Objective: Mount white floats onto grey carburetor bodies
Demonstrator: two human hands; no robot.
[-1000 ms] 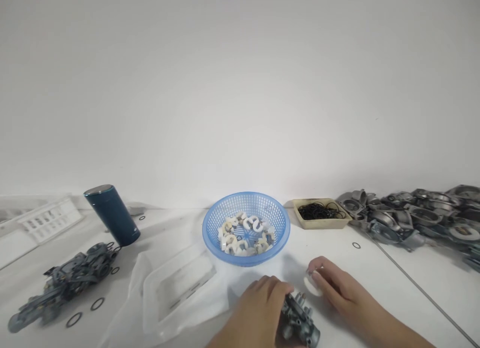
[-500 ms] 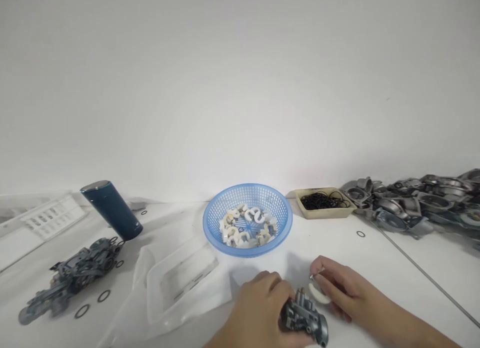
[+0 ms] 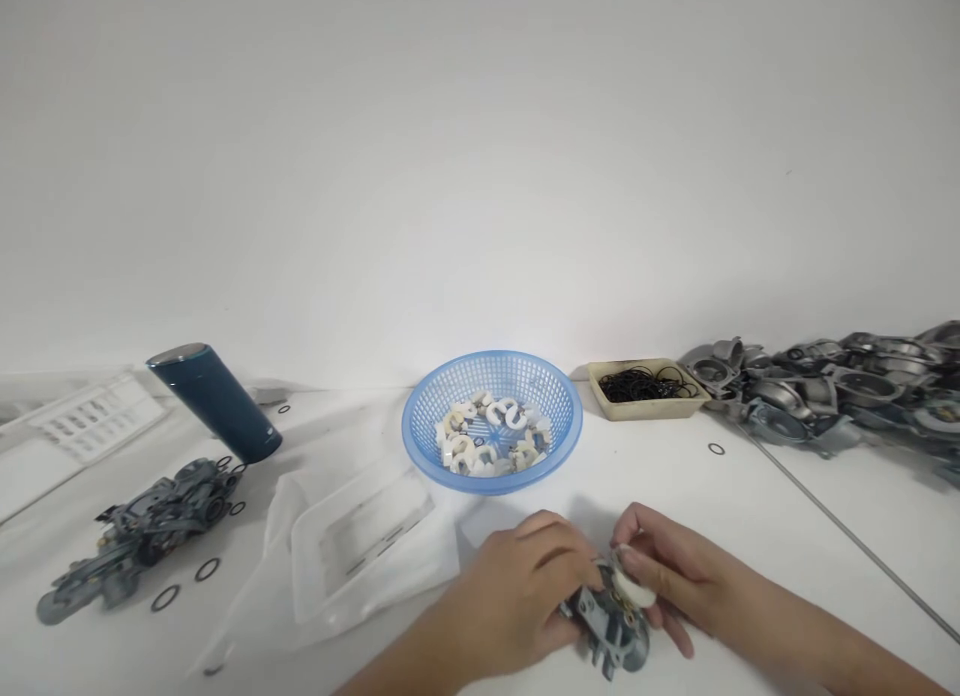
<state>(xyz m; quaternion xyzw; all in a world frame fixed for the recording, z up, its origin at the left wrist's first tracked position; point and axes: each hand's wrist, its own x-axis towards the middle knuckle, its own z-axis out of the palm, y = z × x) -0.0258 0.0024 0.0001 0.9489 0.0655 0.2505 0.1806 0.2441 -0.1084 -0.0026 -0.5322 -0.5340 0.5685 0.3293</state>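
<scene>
As our left hand (image 3: 517, 594) clasps the casting (image 3: 609, 628) over the bench (image 3: 757, 521) and our right hand (image 3: 679, 568) pinches the float (image 3: 636, 589) close to it, we expect heavy, stiff metal — best gripped round the body — and light, fragile plastic, best held by one end.

The carburettor (image 3: 621, 638) is grey cast metal, dull and rugged, with brass-toned bits. The float (image 3: 636, 588) looks like smooth, matt off-white plastic. The basket (image 3: 491, 485) is blue perforated plastic, faintly glossy at the rim; the tray (image 3: 652, 411) is cream plastic, and the rings (image 3: 645, 384) in it look matt black and rubbery. At right, the castings (image 3: 866, 388) are bare metal, shinier on their rims. The flask (image 3: 225, 408) has a smooth blue satin coat and a glossier top. The box (image 3: 306, 576) is translucent plastic, the worktop (image 3: 765, 536) smooth and white, the wall (image 3: 480, 176) matt.
</scene>
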